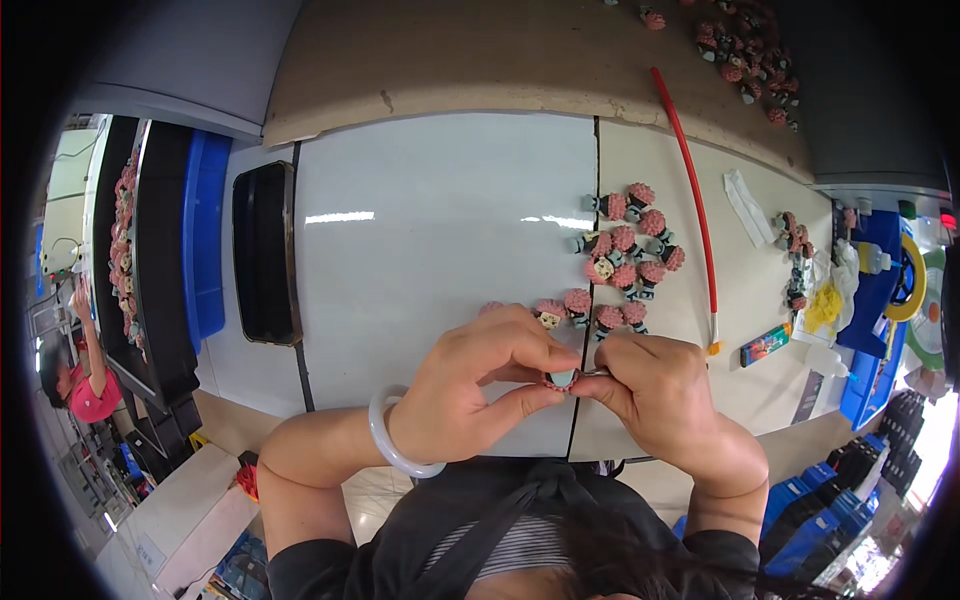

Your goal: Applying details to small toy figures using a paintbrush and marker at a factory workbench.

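Note:
Near the front edge of the table, my left hand (490, 380) pinches a small figurine (562, 379) between thumb and fingers. Its pale blue part faces up and most of it is hidden. My right hand (660, 385) is closed close beside it, on a thin metal tool (596, 373) whose tip points at the figurine. Just beyond my hands lie several small figurines (622, 238) with pink ruffled tops and dark and pale blue parts. One more pink piece partly shows behind my left hand.
A dark phone (266, 252) lies at the left, by a blue bin (207, 235) and a black tray of figurines. On the right are a red-handled brush (690, 180), a white strip (748, 208) and a small colourful box (766, 345). More figurines (750, 55) sit on the brown far board. Another person (92, 385) is far left.

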`<state>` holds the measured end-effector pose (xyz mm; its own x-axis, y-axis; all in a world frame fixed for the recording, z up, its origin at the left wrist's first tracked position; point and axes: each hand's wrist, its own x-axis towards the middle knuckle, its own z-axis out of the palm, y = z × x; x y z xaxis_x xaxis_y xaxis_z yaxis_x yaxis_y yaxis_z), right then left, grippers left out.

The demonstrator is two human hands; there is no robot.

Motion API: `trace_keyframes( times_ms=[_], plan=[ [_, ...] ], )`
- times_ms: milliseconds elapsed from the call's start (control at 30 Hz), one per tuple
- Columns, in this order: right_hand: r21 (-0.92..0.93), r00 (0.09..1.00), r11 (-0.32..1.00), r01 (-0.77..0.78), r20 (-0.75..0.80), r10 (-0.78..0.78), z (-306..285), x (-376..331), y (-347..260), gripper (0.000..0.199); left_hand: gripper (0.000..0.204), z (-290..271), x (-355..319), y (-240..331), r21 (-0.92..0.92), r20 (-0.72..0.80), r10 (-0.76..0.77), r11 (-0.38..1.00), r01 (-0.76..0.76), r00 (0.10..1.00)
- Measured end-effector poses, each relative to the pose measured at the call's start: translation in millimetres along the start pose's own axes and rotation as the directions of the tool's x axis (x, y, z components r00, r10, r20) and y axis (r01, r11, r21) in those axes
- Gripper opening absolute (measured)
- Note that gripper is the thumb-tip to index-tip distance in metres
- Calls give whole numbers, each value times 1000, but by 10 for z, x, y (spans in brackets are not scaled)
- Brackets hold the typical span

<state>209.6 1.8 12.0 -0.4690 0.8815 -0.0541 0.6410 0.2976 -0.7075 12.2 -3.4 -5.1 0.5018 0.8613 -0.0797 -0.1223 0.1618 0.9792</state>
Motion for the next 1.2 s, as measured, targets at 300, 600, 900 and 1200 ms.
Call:
trace_keyframes(
  times_ms=[300,600,900,1200],
  plan=[
    [-51,999,998,38,-12,-38,-36,-24,-6,29,29,40,13,34,-99,-25,-79,992,76,997],
    [-21,1000,1000,6,-13,-6,-18,-7,9,30,31,25,16,14,-49,-43,-49,998,47,998],
    [-128,884,925,-358,-364,292,-366,95,201,31,34,-10,56,-41,-190,-41,-108,977,98,993],
    [-139,909,922,-362,-271,316,-621,-117,178,14,36,2,-3,29,72,-87,24,997,-18,996]
  ],
)
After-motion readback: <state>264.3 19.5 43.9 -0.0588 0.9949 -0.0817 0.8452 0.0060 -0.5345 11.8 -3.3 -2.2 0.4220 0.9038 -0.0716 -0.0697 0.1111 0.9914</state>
